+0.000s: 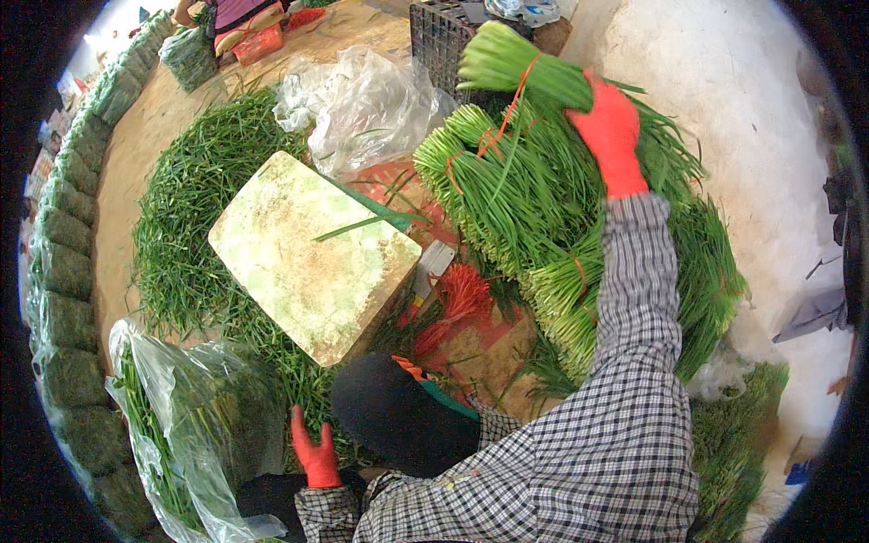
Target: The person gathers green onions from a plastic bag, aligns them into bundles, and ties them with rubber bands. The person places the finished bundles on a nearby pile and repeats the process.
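Observation:
My right hand, in a red glove, grips a bundle of long green stalks tied with an orange band, above a heap of similar tied bundles. My left hand, also red-gloved, has its fingers apart and holds nothing; it is beside a clear plastic bag of greens. Between the hands stands a worn, pale block with a few green leaves lying across its top. Right of the block lie a broad-bladed knife, partly hidden, and a bunch of red ties.
Cut green leaves lie piled left of the block. Crumpled clear plastic and a black crate are beyond it. Packed green bags line the far left. Another person is at the top left.

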`<state>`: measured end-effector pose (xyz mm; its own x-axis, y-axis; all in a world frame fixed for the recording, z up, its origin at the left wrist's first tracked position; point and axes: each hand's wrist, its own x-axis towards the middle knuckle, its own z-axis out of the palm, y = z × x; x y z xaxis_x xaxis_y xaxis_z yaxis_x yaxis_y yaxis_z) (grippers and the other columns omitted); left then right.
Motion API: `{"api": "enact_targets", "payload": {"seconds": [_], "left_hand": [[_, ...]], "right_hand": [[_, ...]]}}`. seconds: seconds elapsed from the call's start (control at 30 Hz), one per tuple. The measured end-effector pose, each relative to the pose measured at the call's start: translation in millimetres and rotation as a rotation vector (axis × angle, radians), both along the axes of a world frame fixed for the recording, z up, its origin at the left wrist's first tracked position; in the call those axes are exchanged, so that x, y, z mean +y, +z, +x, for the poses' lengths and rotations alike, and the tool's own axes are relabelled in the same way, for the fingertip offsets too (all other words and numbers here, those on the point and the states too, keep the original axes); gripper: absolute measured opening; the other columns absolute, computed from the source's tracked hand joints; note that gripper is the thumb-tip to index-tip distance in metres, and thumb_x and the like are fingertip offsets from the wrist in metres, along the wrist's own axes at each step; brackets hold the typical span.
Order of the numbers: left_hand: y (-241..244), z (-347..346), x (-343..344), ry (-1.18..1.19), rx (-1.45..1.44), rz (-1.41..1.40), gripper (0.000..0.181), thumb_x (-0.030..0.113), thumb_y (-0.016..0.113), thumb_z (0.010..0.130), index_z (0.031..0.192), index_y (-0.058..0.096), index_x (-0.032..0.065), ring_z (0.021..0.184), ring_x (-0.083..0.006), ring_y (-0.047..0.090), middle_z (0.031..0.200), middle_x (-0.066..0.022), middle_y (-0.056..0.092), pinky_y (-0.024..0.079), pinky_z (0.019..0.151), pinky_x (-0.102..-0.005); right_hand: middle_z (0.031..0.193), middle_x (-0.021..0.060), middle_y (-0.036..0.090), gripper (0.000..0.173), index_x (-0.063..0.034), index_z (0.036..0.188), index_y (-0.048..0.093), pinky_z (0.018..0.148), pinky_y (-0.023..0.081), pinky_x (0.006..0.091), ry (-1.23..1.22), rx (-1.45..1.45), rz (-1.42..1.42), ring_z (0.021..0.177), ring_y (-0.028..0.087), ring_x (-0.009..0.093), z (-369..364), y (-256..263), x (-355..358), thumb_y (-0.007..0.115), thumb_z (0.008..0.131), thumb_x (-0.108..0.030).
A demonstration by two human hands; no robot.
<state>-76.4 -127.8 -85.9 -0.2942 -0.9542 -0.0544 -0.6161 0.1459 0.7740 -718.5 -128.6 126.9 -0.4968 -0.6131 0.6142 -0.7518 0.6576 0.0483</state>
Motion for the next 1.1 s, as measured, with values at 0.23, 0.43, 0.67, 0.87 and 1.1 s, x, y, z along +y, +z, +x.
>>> {"api": "enact_targets", "payload": {"seconds": [0.23,0.43,0.67,0.87,1.1], "left_hand": [[-15,-52,26,-0.216,0.176,0.578,0.056,0.002,0.066,0.076,0.129,0.048,-0.0019,0.119,-0.0294,0.052,0.128,-0.0173,0.055,0.040,0.100,-0.0371],[-35,-29,43,-0.181,0.117,0.768,0.055,0.005,0.066,0.076,0.128,0.049,-0.0020,0.119,-0.0293,0.053,0.128,-0.0173,0.056,0.040,0.099,-0.0369],[-56,-10,49,-0.147,0.100,0.873,0.055,0.009,0.066,0.077,0.128,0.049,-0.0020,0.118,-0.0292,0.053,0.127,-0.0173,0.056,0.041,0.098,-0.0366],[-71,-4,58,-0.105,0.133,0.910,0.054,0.012,0.067,0.077,0.127,0.050,-0.0020,0.117,-0.0291,0.054,0.126,-0.0172,0.057,0.042,0.098,-0.0364],[-98,-4,61,-0.147,0.200,0.917,0.054,0.016,0.067,0.078,0.126,0.051,-0.0021,0.116,-0.0290,0.055,0.125,-0.0172,0.058,0.042,0.097,-0.0362]], "right_hand": [[0.109,0.0141,0.062,0.070,-0.0120,0.132,0.048,0.088,0.047,0.0436,-0.131,-0.078,0.262,0.101,0.060,0.033,-62,-105,-16,0.074,0.070,-0.035],[0.101,0.0163,0.067,0.031,-0.0080,0.103,0.068,0.084,0.049,0.0417,0.218,-1.091,0.105,0.095,0.063,0.034,97,-240,10,0.060,0.082,-0.029],[0.094,0.0179,0.068,0.046,-0.0055,0.115,0.062,0.076,0.050,0.0417,-0.037,-1.236,0.363,0.088,0.065,0.035,170,-369,31,0.063,0.084,-0.039],[0.107,0.0140,0.057,0.022,-0.0122,0.102,0.061,0.082,0.045,0.0442,0.234,-0.322,0.243,0.100,0.055,0.032,222,-400,7,0.051,0.089,-0.027],[0.098,0.0110,0.063,0.020,-0.0049,0.102,0.062,0.078,0.047,0.0390,0.180,-1.017,-0.314,0.089,0.059,0.027,193,-438,51,0.058,0.088,-0.018]]}}
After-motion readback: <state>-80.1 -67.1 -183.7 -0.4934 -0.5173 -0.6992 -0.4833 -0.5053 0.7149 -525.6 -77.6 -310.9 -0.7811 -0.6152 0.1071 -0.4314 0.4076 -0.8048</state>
